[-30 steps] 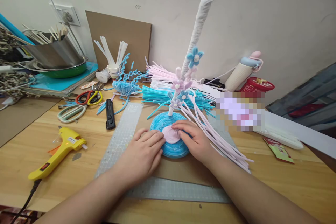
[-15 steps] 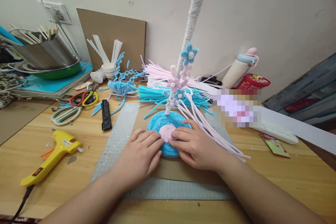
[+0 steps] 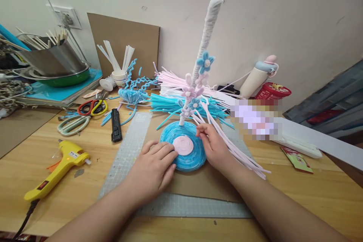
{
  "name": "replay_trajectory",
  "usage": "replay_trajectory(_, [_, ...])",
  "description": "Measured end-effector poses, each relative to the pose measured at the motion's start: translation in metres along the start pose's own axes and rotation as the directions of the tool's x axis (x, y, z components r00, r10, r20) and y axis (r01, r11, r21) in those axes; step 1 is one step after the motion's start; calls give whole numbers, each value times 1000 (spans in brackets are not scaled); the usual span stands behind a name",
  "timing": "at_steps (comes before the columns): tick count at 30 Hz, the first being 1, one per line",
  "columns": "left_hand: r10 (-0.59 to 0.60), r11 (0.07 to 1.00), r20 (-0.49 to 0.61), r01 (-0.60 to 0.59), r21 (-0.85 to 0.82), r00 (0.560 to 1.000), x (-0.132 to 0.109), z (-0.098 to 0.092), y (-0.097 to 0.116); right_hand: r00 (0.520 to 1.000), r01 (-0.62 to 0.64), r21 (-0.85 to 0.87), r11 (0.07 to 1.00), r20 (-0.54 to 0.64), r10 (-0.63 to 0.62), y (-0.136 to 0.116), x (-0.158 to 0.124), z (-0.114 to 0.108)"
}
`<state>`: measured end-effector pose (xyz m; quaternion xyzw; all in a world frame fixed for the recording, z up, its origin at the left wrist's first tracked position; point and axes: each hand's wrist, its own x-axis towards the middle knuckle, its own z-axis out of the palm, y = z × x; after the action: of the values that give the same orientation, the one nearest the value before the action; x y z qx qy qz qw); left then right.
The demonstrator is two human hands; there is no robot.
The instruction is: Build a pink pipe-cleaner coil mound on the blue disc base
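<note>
A round base of coiled blue pipe cleaners [image 3: 184,163] lies on a sheet of cardboard, with a pink coiled disc [image 3: 183,145] at its centre. At its back edge rises a stem wrapped in white [image 3: 208,26], bearing blue and pink fuzzy flowers [image 3: 188,92]. My left hand [image 3: 157,162] rests flat on the base's left side, fingers stretched out and fingertips by the pink disc. My right hand [image 3: 214,145] is at the base's right edge, its fingers curled in toward the thumb. I see nothing in it.
Blue pipe cleaners [image 3: 161,105] and pink ones [image 3: 170,77] lie behind the base. On the left are a yellow glue gun [image 3: 61,168], scissors [image 3: 74,124] and a black cutter [image 3: 116,124]. A cutting mat [image 3: 121,166] lies beneath the cardboard [image 3: 204,187]. A bottle [image 3: 253,79] stands back right.
My right hand has drawn back from the pink disc to the base's right edge, its fingers curling. The pink disc is now uncovered on that side. My left hand stays in place.
</note>
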<state>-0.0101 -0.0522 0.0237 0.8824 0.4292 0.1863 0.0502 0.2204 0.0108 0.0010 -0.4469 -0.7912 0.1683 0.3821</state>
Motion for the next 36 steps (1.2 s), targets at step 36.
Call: replay_trajectory(36, [-8,1000,3,8,-10,1000,0,-2,2,986,-62,85,994,161,48,1,0,-4])
